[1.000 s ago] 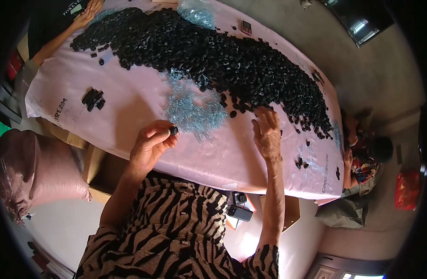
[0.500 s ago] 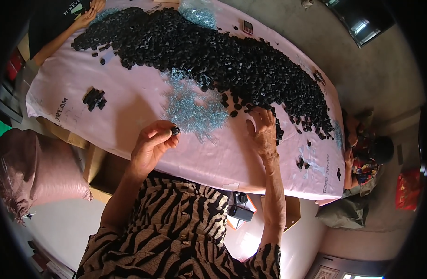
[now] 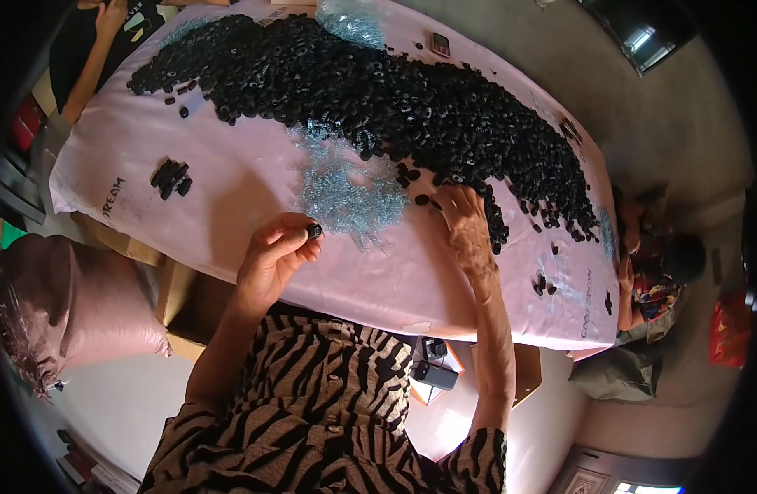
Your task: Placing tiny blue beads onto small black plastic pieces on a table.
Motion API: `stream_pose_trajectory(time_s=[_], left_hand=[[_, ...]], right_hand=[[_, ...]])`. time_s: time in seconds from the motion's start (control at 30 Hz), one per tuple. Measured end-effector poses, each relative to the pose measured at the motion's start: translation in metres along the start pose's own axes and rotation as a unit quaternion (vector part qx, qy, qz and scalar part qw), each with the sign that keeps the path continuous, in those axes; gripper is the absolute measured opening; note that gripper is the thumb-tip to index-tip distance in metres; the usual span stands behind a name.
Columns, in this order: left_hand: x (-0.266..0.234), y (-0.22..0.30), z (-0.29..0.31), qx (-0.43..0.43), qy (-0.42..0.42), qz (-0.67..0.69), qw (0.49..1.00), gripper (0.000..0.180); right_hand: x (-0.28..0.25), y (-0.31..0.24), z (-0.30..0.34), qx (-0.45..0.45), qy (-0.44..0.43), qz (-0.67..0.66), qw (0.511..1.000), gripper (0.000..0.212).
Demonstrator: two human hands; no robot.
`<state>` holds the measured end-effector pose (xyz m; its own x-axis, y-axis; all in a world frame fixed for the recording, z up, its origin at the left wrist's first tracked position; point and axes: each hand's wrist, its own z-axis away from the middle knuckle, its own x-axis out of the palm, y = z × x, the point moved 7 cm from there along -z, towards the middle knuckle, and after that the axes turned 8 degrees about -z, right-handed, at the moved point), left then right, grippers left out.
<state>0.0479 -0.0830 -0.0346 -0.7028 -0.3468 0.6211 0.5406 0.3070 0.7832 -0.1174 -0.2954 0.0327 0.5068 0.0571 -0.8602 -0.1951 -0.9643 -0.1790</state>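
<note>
My left hand (image 3: 273,251) is raised over the near edge of the table, its thumb and fingers pinching a small black cylindrical plastic piece (image 3: 314,230). My right hand (image 3: 465,226) reaches down to the near edge of a long pile of small black plastic pieces (image 3: 370,90). Its fingers are drawn together around a dark piece on the cloth, partly hidden by the fingertips. Between the hands lies a loose heap of clear bluish small springs or coils (image 3: 345,193). A few loose black pieces (image 3: 422,200) rest next to my right fingertips.
Pink cloth (image 3: 378,288) covers the table. A small stack of black pieces (image 3: 171,179) lies left, and a few more (image 3: 545,286) right. A clear bag (image 3: 351,23) and a phone-like device (image 3: 440,44) sit at the far edge. Other people (image 3: 107,41) sit at both ends.
My right hand has closed its thumb and fingers at the pile's edge. My left hand keeps its pinch on the black piece. The person at far left has raised their hands off the pile.
</note>
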Motion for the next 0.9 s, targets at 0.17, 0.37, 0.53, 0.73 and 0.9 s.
stream_pose_trajectory(time_s=[0.17,0.37,0.53,0.73,0.9], left_hand=[[0.0,0.003,0.001,0.003,-0.002,0.013,1.0,0.016],[0.009,0.002,-0.004,-0.004,-0.019,0.003,1.0,0.015],[0.001,0.001,0.001,-0.008,0.007,-0.013,1.0,0.015],[0.005,0.004,0.0,-0.004,0.004,-0.005,1.0,0.014],[0.007,0.002,-0.006,-0.003,-0.018,0.01,1.0,0.015]], right_hand=[[-0.025,0.006,0.03,0.064,0.043,0.05,0.996,0.032],[-0.033,0.005,0.018,0.049,0.046,-0.01,0.998,0.034],[0.009,-0.018,-0.013,-0.044,0.011,-0.016,0.999,0.032],[-0.014,-0.012,0.015,0.006,0.041,0.007,0.999,0.026],[-0.048,0.0,0.021,0.085,0.095,0.009,0.992,0.012]])
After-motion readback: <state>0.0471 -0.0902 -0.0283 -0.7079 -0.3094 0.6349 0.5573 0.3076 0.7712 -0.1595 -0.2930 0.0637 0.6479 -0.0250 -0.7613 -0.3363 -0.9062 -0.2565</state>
